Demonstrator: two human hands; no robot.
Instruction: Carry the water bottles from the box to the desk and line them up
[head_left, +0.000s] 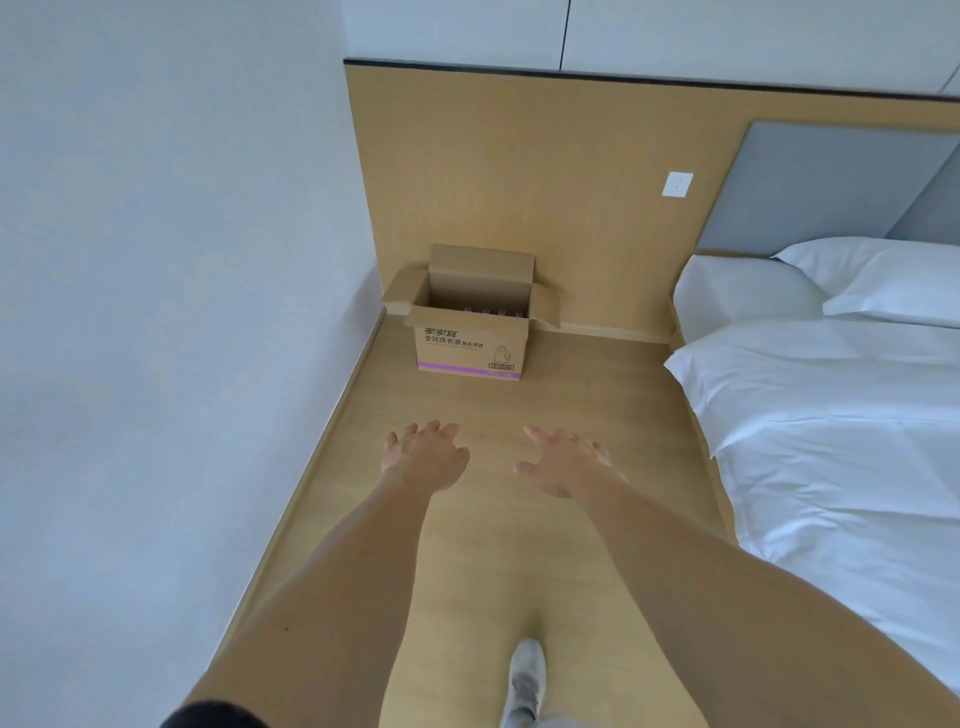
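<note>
Water bottles (493, 312): Only a row of purple-tinted caps is seen, low inside the open box; their number cannot be told for certain. None has been lifted out.

Cardboard box (470, 345): A detergent carton with printed lettering and a purple stripe is set on the floor in the corner, against the wooden wall panel. Its flaps are folded outward and upward, so the bottles can be reached from above.

Left hand (426, 460): Held out toward the box with fingers spread and relaxed, nothing gripped, well short of the carton.

Right hand (569, 465): Stretched forward beside the left, fingers loosely fanned, likewise carrying nothing. Both arms are extended together, judged to be in readiness for a two-handed pick from the box.

Step in hand: The approach to the box is judged to be under way; a shoe (527, 670) is seen planted on the floor below the arms.

Wooden floor (467, 545): A narrow aisle is formed between the pale wall and the bed, leading straight to the box.

Bed (831, 415): White sheets and pillows are seen on the right, under a grey headboard pad.

Wall socket (677, 184): Mounted on the wooden panel above and right of the box.

Worktop: Not in view; the destination cannot be placed.
</note>
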